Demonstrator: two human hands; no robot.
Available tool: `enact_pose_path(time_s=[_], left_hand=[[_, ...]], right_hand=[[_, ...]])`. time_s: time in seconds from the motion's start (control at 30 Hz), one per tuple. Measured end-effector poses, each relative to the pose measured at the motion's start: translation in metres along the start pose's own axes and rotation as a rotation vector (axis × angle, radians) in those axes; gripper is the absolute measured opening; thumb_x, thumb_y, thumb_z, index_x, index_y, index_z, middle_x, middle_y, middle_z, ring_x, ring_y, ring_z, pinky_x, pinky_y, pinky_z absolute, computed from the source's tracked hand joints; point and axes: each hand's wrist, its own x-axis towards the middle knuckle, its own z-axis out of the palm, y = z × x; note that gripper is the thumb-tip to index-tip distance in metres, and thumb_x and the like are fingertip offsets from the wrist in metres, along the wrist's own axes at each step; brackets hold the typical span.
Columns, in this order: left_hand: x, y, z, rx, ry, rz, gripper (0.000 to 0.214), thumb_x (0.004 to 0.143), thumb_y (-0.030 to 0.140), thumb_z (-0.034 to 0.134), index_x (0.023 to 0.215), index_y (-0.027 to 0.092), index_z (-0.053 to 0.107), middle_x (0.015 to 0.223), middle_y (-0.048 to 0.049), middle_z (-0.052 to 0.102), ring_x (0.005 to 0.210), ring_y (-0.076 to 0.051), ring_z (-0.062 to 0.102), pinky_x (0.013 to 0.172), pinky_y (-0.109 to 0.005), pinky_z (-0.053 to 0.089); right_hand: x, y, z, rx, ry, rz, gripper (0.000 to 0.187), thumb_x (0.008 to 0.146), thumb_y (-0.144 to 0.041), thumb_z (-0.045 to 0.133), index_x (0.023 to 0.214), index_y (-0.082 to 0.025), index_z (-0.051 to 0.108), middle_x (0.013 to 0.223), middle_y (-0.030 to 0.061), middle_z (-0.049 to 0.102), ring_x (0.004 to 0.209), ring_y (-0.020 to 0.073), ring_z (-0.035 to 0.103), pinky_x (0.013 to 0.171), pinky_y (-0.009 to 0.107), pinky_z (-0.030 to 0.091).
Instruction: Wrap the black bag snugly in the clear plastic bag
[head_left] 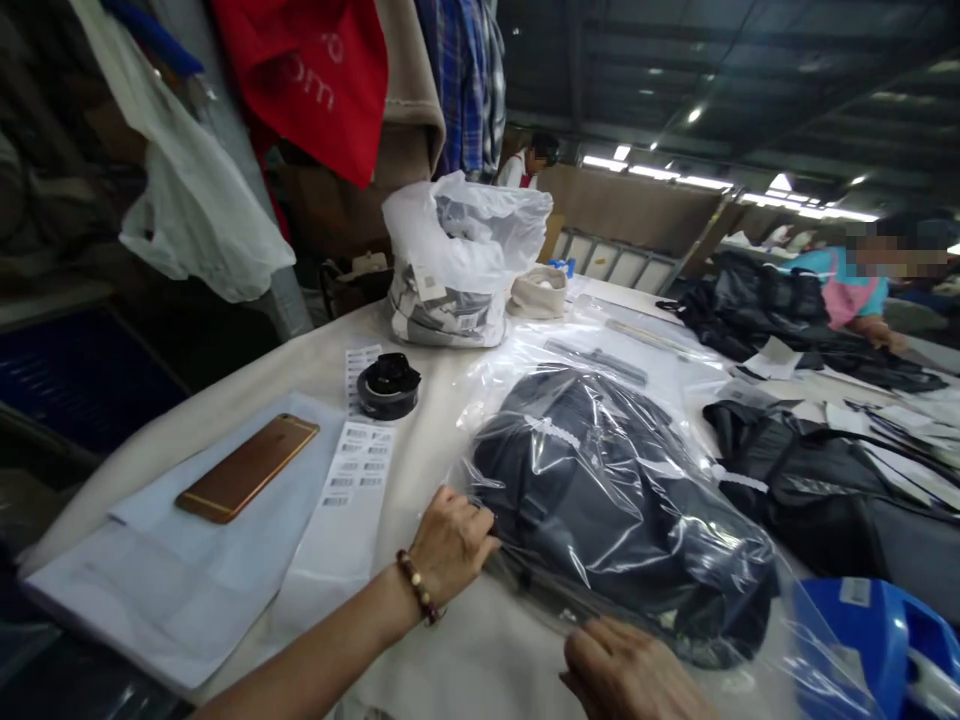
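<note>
A dark garment sealed in a clear plastic bag [607, 490] lies on the white table [457, 650] in front of me. My left hand [448, 545], with a bead bracelet on the wrist, pinches the bag's near left edge, fingers closed on the plastic. My right hand [626, 672] rests at the bag's near edge lower right, fingers curled against the plastic; the fingertips are partly hidden.
A gold phone [247, 467] lies on white sheets at left, beside barcode label strips [356, 468] and a black tape roll [388, 385]. A white bag of tags [461, 262] stands behind. More dark garments [817, 480] lie right. A blue object [877, 640] sits near right. Another person [862, 290] works far right.
</note>
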Motion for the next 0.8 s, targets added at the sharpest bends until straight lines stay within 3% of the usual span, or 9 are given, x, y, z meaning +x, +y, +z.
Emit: enact_pose_path(time_s=[0.1, 0.2, 0.5, 0.8], left_hand=[[0.002, 0.000, 0.000, -0.019, -0.064, -0.060, 0.023, 0.072, 0.026, 0.074, 0.064, 0.018, 0.054, 0.061, 0.0000, 0.063, 0.063, -0.017, 0.057, 0.068, -0.033, 0.036], [0.004, 0.000, -0.002, -0.046, -0.136, -0.101, 0.020, 0.076, 0.026, 0.070, 0.064, 0.018, 0.055, 0.063, -0.0010, 0.065, 0.065, -0.018, 0.059, 0.069, -0.033, 0.037], [0.014, 0.000, -0.018, -0.111, -0.309, -0.136, 0.016, 0.083, 0.020, 0.056, 0.068, 0.015, 0.060, 0.065, -0.0063, 0.067, 0.066, -0.021, 0.063, 0.071, -0.036, 0.039], [0.020, -0.005, -0.023, -0.126, -0.394, -0.139, 0.020, 0.086, 0.023, 0.050, 0.074, 0.014, 0.063, 0.071, -0.0091, 0.069, 0.071, -0.025, 0.066, 0.075, -0.039, 0.040]], right_hand=[[0.043, -0.006, -0.008, -0.051, -0.031, -0.029, 0.023, 0.074, -0.004, 0.056, 0.070, -0.022, 0.043, 0.064, -0.0027, 0.059, 0.051, 0.0118, 0.054, 0.048, 0.023, 0.036], [0.064, -0.006, -0.008, -0.113, -0.045, -0.044, 0.024, 0.072, 0.000, 0.051, 0.070, -0.022, 0.043, 0.062, -0.0023, 0.057, 0.051, 0.0135, 0.053, 0.049, 0.025, 0.034], [0.076, 0.005, -0.003, -0.113, -0.077, -0.077, 0.025, 0.074, 0.001, 0.047, 0.070, -0.023, 0.039, 0.061, -0.0029, 0.055, 0.052, 0.0137, 0.053, 0.050, 0.026, 0.032], [0.098, 0.009, -0.001, -0.168, -0.043, -0.107, 0.022, 0.073, -0.002, 0.053, 0.068, -0.021, 0.044, 0.057, -0.0033, 0.054, 0.047, 0.0126, 0.052, 0.047, 0.025, 0.027]])
